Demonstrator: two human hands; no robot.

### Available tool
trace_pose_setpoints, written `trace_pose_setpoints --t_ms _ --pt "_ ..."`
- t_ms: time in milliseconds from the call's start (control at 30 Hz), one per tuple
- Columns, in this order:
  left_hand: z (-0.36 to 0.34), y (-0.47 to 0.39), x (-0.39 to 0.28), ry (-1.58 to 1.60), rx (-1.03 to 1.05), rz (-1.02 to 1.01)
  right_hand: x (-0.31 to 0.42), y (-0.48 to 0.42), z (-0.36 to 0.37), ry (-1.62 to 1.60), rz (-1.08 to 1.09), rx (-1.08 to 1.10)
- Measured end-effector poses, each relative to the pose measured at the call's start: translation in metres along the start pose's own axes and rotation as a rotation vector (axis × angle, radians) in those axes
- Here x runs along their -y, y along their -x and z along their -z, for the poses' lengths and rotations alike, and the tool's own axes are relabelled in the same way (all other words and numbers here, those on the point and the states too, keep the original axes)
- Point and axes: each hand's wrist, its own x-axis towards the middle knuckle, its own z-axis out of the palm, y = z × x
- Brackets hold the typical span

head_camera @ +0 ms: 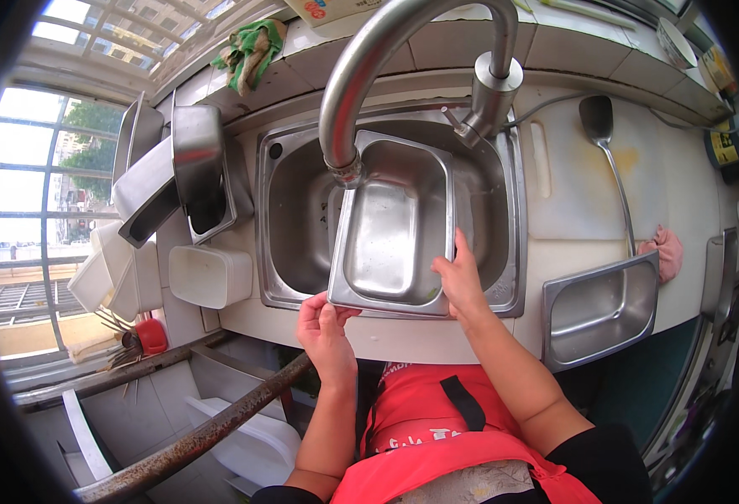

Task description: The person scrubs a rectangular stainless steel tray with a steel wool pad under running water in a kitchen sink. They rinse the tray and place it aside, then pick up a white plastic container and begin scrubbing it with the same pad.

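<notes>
A rectangular stainless steel pan [382, 246] is held over the sink [517, 271], its inside facing up. My right hand [465, 277] grips its right rim, the thumb over the edge. At the near left corner, my left hand [328, 327] pinches the rim between thumb and fingers. Above the pan's far left edge hangs the mouth of the curved faucet [344, 107]; I cannot tell whether water is running. A small green scrap [432, 293] lies inside near the pan's near right corner.
Left of the sink stand stacked steel pans [199, 145] and a white plastic container [210, 277]. Rightward lie a cutting board [564, 208], a spatula [615, 164], a pink cloth [662, 252] and another steel pan [602, 315] at the counter edge. A rusty pipe [218, 428] crosses lower left.
</notes>
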Motion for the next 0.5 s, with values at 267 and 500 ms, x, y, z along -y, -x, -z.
trace_pose_setpoints --t_ms 267,500 --pt "0.003 -0.006 0.001 0.129 0.084 0.055 -0.007 -0.005 -0.003 -0.005 -0.024 0.009" --pt "0.023 -0.054 -0.006 -0.338 0.333 0.408 0.030 -0.025 0.008 0.324 0.104 0.351"
